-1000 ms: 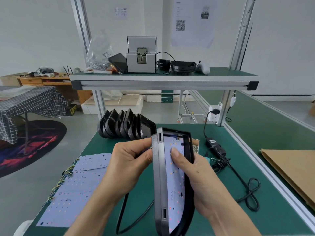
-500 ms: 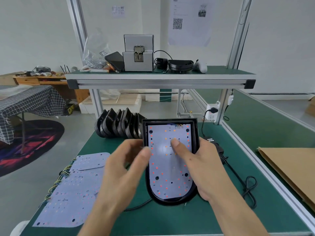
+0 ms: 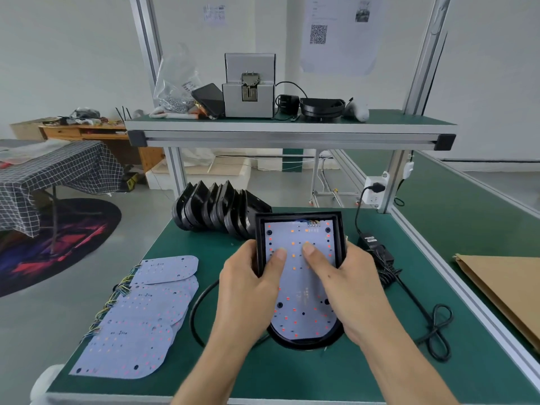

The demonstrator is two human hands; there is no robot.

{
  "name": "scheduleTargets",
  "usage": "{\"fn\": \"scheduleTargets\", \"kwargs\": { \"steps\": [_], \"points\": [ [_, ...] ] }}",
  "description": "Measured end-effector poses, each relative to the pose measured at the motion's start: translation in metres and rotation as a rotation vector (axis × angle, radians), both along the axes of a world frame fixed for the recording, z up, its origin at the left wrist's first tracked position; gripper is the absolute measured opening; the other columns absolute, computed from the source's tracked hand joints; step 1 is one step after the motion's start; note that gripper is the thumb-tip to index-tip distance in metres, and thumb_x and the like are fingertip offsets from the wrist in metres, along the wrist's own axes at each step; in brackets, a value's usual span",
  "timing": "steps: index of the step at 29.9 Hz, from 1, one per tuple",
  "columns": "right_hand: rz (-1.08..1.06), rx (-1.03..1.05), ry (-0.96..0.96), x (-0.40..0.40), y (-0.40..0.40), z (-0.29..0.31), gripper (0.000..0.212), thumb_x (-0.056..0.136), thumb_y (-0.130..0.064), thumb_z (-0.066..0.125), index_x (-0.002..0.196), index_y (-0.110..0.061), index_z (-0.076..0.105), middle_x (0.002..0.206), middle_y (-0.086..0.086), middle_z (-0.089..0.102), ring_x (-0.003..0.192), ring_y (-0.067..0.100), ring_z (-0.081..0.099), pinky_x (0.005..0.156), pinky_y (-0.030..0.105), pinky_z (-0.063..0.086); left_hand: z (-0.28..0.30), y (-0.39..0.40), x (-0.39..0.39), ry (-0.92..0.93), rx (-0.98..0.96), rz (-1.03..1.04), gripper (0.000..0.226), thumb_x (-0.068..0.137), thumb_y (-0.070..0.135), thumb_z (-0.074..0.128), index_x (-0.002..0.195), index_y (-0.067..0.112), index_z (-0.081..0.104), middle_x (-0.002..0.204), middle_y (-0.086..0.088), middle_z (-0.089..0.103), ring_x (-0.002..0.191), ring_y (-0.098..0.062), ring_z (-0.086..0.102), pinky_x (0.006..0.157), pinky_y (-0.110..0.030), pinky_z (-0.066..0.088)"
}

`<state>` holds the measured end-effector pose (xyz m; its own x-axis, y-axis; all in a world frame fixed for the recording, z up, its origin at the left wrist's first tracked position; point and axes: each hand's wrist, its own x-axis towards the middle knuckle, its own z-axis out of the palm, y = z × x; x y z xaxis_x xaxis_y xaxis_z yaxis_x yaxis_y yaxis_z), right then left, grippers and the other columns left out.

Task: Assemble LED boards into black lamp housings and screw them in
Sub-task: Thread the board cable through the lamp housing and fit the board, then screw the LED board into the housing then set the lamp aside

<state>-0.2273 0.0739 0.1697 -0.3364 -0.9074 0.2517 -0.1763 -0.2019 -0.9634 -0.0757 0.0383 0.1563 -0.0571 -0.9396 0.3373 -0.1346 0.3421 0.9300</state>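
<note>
I see a glossy black plastic lamp housing (image 3: 339, 229), a matt white LED board (image 3: 301, 287) inside it, a matt green table (image 3: 292, 372), brushed aluminium frame posts (image 3: 391, 182) and a brown cardboard sheet (image 3: 508, 285).

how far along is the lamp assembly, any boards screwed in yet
Done: one LED board sits inside the black housing. In hand: the left hand and right hand grip the housing, thumbs pressing the board. Left: no screws visible in it; a stack of loose boards and a row of empty housings wait.
</note>
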Motion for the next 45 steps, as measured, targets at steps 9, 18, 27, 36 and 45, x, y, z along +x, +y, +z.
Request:
{"fn": "scheduleTargets", "kwargs": {
  "steps": [9, 18, 27, 36, 45],
  "points": [
    [0.195, 0.351, 0.092, -0.016, 0.008, -0.075, 0.016, 0.097, -0.033, 0.074, 0.099, -0.018, 0.077, 0.082, 0.009, 0.072, 0.067, 0.011, 0.056, 0.07, 0.032, 0.046, -0.068, -0.047, 0.014, 0.097, 0.394, 0.102, 0.035, 0.097, 0.024, 0.07, 0.064, 0.021, 0.062, 0.063, 0.011, 0.064, 0.062, -0.02, 0.055, 0.062, -0.033, 0.048],
    [-0.115, 0.472, 0.672, -0.021, 0.025, -0.12, 0.032, 0.098, -0.047, 0.063, 0.084, -0.018, 0.069, 0.083, 0.0, 0.071, 0.083, 0.023, 0.067, 0.08, 0.041, 0.053, -0.132, -0.066, 0.0, -0.127, 0.562, 0.039, 0.033, 0.092, 0.022, 0.069, 0.071, 0.007, 0.048, 0.065, -0.002, 0.042, 0.062, -0.019, 0.034, 0.062, -0.03, 0.03],
    [-0.384, 0.789, 0.729, -0.067, -0.024, -0.125, 0.054, 0.093, -0.068, 0.059, 0.101, -0.015, 0.056, 0.105, 0.008, 0.065, 0.091, 0.033, 0.061, 0.07, 0.036, 0.046, -0.139, -0.076, -0.008, -0.342, 0.505, 0.165, 0.036, 0.091, 0.031, 0.067, 0.065, 0.015, 0.047, 0.057, 0.006, 0.049, 0.051, -0.016, 0.04, 0.043, -0.023, 0.031],
    [-0.338, 0.832, 0.428, -0.086, -0.046, -0.122, 0.039, 0.079, -0.046, 0.073, 0.094, -0.013, 0.059, 0.091, 0.005, 0.065, 0.082, 0.03, 0.07, 0.074, 0.043, 0.063, -0.129, -0.086, -0.011, -0.232, 0.567, 0.102, 0.023, 0.087, 0.021, 0.066, 0.077, 0.011, 0.048, 0.071, -0.005, 0.047, 0.064, -0.022, 0.038, 0.058, -0.028, 0.034],
    [-0.119, 0.224, -0.784, -0.114, -0.02, -0.125, 0.015, 0.103, -0.009, 0.059, 0.115, 0.0, 0.063, 0.093, 0.02, 0.078, 0.078, 0.029, 0.078, 0.065, 0.035, 0.064, -0.126, -0.083, -0.004, -0.203, 0.594, 0.058, 0.032, 0.086, 0.031, 0.068, 0.087, 0.001, 0.057, 0.076, -0.004, 0.056, 0.068, -0.025, 0.05, 0.065, -0.033, 0.042]
  ]
}}
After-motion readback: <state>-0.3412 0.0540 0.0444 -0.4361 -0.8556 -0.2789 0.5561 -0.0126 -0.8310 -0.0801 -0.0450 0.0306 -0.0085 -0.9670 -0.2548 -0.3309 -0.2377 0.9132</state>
